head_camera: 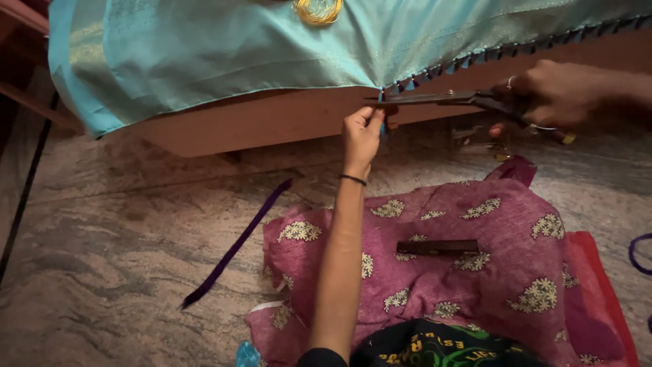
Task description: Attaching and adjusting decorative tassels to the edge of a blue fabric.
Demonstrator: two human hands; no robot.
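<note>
Closest to me, dark printed cloth (428,345) shows at the bottom edge, and beyond it the magenta flowered fabric (475,272) spreads over my lap with a small dark flat bar (438,247) lying on it.

Biggest of all is the marbled stone floor (102,238), running under everything. Next comes the pale turquoise fabric (224,54), draped over the wooden surface (272,122) ahead of me, its lower right edge trimmed with a row of small dark-blue tassels (468,62). A coil of golden thread (318,10) sits on top of the cloth at the far edge. A long purple ribbon (234,246) lies slanted on the floor to the left of my lap.

My left hand (362,136) reaches up and forward, fingers closed in a pinch on the fabric's hem where the tassel row starts — a thin black band circles that wrist. My right hand (560,95) is wrapped around the handles of the dark scissors (451,100), held level, blades stretching left with their tips right at the pinched spot — I cannot tell how far the blades are parted.
</note>
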